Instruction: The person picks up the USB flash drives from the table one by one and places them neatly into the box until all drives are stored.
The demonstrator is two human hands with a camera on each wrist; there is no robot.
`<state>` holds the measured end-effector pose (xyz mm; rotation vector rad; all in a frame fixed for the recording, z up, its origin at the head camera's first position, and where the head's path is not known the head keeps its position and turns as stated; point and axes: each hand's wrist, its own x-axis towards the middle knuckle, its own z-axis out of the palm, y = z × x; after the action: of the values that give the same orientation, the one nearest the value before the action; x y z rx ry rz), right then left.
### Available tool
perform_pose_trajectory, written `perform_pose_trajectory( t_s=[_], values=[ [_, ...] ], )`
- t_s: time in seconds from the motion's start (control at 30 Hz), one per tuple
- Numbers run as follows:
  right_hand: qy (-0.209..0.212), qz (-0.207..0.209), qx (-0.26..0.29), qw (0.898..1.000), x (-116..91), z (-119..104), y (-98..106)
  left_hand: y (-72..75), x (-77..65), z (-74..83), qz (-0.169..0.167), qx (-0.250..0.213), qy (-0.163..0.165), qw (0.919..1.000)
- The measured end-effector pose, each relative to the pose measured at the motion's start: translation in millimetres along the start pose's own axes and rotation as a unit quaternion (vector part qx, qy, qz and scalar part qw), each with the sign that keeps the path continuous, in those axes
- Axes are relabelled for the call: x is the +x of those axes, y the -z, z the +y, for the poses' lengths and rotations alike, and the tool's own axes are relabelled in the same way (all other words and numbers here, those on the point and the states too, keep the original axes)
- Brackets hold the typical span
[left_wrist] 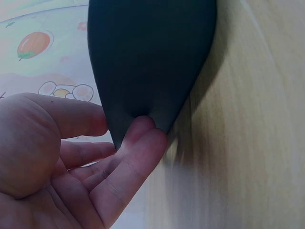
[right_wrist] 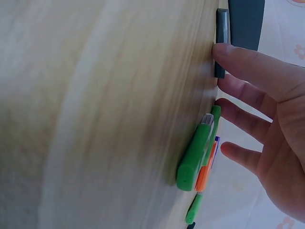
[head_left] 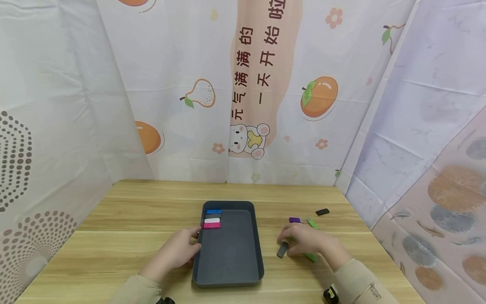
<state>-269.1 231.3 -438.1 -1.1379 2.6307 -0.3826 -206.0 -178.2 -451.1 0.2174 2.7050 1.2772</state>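
Observation:
A dark grey tray (head_left: 235, 249) lies on the wooden table. My left hand (head_left: 184, 249) holds its left wall, with fingertips against the outside in the left wrist view. Along the tray's far left side lie a blue USB flash drive (head_left: 214, 212), a grey one (head_left: 213, 216), a white one (head_left: 211, 220) and a pink one (head_left: 211, 225). To the tray's right, my right hand (head_left: 303, 238) pinches a dark grey flash drive (right_wrist: 221, 26) between thumb and finger, close to the tabletop. Green flash drives (right_wrist: 190, 162) and an orange one (right_wrist: 204, 176) lie beside that hand.
Beyond the right hand are a purple flash drive (head_left: 295, 220) and a black one (head_left: 322, 212). Printed curtains (head_left: 182, 126) hang behind the table (head_left: 152, 202) and along both sides.

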Motion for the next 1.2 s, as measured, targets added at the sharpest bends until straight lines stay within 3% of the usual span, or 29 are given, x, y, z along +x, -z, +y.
perform_pose_trajectory(
  t_s=[1.2],
  values=[
    [0.019,0.031,-0.012,0.999,2.7,2.1,-5.0,0.3,-0.1,0.1,0.001,0.012,0.005,0.9999]
  ],
)
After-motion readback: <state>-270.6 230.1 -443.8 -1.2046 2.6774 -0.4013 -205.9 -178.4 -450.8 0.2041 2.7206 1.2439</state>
